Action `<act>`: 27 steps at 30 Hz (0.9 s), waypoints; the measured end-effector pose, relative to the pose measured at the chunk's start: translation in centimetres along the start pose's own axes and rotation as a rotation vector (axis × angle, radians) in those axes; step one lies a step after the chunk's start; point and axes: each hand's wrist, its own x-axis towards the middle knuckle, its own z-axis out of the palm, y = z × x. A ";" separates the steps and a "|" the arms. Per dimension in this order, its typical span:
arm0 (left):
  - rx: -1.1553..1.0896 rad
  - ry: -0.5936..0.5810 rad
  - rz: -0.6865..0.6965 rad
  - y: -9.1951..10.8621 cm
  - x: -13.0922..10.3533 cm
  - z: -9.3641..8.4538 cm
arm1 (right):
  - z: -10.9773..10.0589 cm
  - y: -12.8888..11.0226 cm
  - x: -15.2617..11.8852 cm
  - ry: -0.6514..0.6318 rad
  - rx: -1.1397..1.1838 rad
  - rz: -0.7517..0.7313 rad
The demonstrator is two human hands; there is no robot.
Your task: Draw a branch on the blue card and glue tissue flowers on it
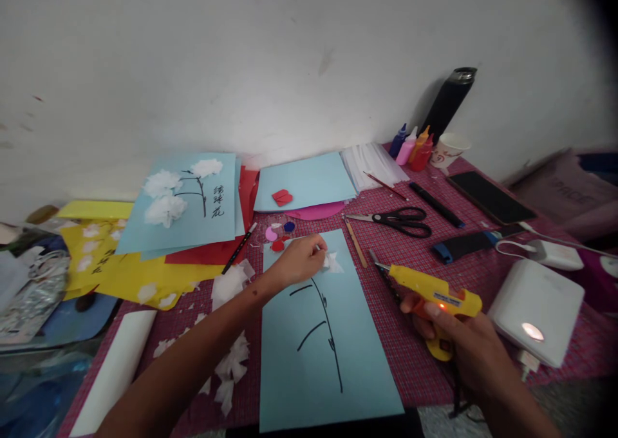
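Observation:
A light blue sheet (299, 380) lies on the checked tablecloth, with black stem lines drawn on it. My left hand (303, 257) is over the sheet's top edge, fingers pinched on a small piece of white tissue paper (333, 263) at the upper end of the stem. To the right of the sheet, my right hand (449, 328) is wrapped round the handle of a yellow glue gun (434, 290). Its nozzle points left and an orange light glows on its side. White tissue pieces (234, 361) are scattered left of the sheet.
A blue sheet with white paper flowers (193, 225) rests at the back left. Black scissors (400, 219), a dark pen (437, 205), a phone (490, 196) and a white power bank (538, 312) lie on the right. Paint bottles (408, 147), a cup (449, 149) and a black flask (447, 103) stand behind.

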 end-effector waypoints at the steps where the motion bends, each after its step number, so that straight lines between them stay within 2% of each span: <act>1: -0.007 0.001 0.008 -0.1 -0.1 -0.1 | 0.0 0.0 0.0 0.000 0.000 -0.002; 9: -0.026 -0.059 0.110 -1.1 -1.3 -0.6 | -0.1 0.3 0.0 0.004 0.013 0.022; 15: 0.085 -0.022 0.225 -1.8 -1.4 -0.2 | -0.1 0.3 0.0 0.006 -0.001 0.017; 21: 0.115 -0.024 0.254 -1.4 -1.0 0.1 | 0.1 0.0 0.0 0.019 -0.008 0.005; 24: 0.123 -0.001 0.242 -1.9 -1.8 -1.0 | 0.1 0.0 0.0 0.019 -0.002 0.016; 27: 0.133 0.070 0.174 -3.0 -4.0 -4.1 | 0.0 0.0 -0.1 0.033 0.009 0.021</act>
